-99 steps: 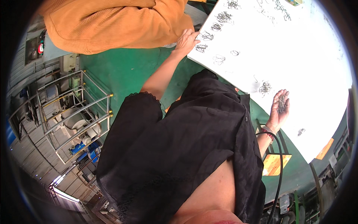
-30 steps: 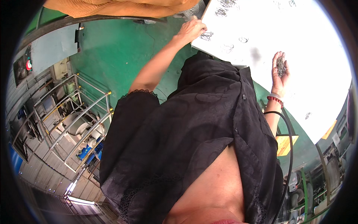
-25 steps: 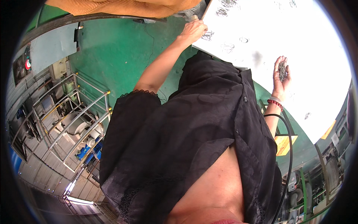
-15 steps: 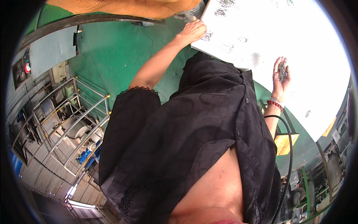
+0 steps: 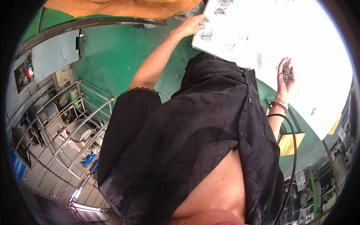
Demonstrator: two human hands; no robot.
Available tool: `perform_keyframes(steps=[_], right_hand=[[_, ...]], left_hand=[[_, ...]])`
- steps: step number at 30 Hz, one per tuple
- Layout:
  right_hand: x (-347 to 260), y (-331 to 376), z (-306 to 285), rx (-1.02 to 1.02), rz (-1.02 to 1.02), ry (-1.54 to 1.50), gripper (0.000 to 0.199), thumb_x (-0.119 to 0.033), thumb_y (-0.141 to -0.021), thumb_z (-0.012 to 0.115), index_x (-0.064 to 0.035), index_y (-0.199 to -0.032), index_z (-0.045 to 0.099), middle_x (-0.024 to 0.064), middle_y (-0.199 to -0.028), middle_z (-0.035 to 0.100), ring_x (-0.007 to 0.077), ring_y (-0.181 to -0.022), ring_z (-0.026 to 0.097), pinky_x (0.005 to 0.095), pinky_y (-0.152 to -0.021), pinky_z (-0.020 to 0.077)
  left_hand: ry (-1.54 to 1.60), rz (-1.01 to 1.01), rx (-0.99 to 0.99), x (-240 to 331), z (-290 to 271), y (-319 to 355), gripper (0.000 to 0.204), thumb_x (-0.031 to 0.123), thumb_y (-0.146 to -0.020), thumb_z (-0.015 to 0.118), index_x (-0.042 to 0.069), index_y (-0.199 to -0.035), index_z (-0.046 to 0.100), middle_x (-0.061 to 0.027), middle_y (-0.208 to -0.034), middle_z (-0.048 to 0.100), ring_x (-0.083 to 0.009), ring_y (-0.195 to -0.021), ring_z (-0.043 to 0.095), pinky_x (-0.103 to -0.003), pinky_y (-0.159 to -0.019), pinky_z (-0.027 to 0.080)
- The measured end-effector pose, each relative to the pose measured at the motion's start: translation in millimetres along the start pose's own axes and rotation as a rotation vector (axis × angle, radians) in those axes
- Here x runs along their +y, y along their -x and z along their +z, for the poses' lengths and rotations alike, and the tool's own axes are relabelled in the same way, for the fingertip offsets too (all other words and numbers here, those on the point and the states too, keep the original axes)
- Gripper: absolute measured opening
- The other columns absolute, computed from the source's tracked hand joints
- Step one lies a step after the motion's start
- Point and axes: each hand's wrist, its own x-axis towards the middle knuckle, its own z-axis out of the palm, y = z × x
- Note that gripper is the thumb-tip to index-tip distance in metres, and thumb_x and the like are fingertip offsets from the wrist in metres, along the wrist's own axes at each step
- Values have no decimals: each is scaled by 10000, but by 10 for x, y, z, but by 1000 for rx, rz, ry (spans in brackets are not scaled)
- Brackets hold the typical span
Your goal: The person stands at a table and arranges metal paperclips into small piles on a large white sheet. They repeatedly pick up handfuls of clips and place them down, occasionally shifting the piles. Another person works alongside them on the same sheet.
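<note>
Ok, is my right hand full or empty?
Not empty: your right hand holds a bunch of thin, wire-like pieces, which show lying across its upturned palm.

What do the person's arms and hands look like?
The left arm has a black sleeve with lace trim. The right wrist wears a red beaded bracelet and pale bangle; a black cable crosses nearby. Left hand and right hand are gloveless.
</note>
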Motion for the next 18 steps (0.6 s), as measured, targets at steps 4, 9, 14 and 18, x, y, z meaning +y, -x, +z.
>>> perform_keyframes(steps=[4,9,14,18], right_hand=[[-20,2,-34,14,-20,-29,402,27,-834,412,53,-1232,357,205,-1254,399,332,-1178,365,484,-1005,301],[-18,34,-41,37,-12,-38,400,39,-826,423,58,-1222,368,198,-1246,412,321,-1170,378,493,-1005,296],[5,16,-9,63,-5,-47,369,28,-844,388,38,-1212,403,189,-1220,440,321,-1155,385,490,-989,315],[87,0,42,80,4,-103,370,34,-838,398,41,-1208,404,190,-1220,439,321,-1157,381,490,-991,311]], left_hand=[[-90,28,-73,41,-27,-2,274,122,-795,531,91,-1068,525,-74,-807,580,-203,-828,568,-333,-743,450],[-385,155,15,6,86,-8,207,157,-782,554,54,-961,571,-98,-832,589,-254,-860,554,-363,-771,443],[-554,213,53,38,196,-21,182,196,-770,577,34,-852,596,-116,-832,590,-273,-869,552,-387,-771,440],[-621,282,61,-40,252,-95,184,207,-763,584,31,-814,590,-119,-798,587,-277,-864,551,-389,-768,438]])
